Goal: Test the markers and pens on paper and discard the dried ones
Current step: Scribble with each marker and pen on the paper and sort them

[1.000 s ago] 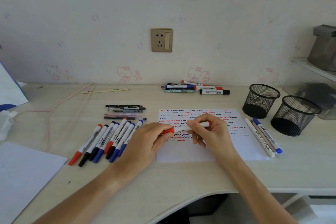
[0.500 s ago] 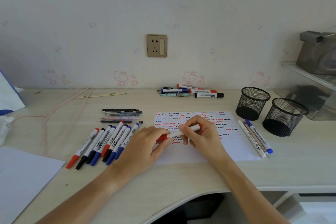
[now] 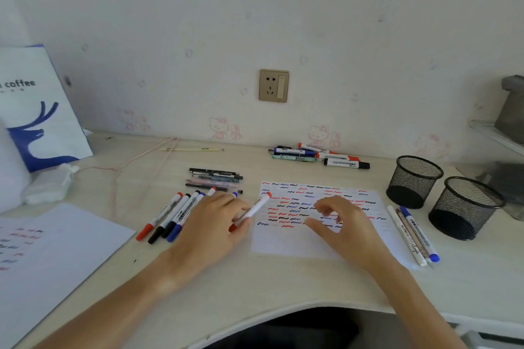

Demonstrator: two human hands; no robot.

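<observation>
My left hand (image 3: 212, 224) grips a red-capped white marker (image 3: 254, 210) at the left edge of the test paper (image 3: 295, 244), which is covered with red, blue and black squiggles. My right hand (image 3: 344, 225) hovers over the paper with loosely curled fingers, holding nothing and apart from the marker. A row of several markers (image 3: 170, 215) lies on the desk partly under my left hand. Thin pens (image 3: 214, 178) lie behind that row.
Two black mesh cups (image 3: 414, 185) (image 3: 465, 207) stand at the right, with three pens (image 3: 412, 235) lying beside the paper. More markers (image 3: 320, 156) lie near the wall. Another scribbled sheet (image 3: 56, 249) and a paper bag (image 3: 37, 110) are at the left.
My right hand has let go of the red marker. My left hand has carried it leftward toward the marker row. The camera has tilted up.
</observation>
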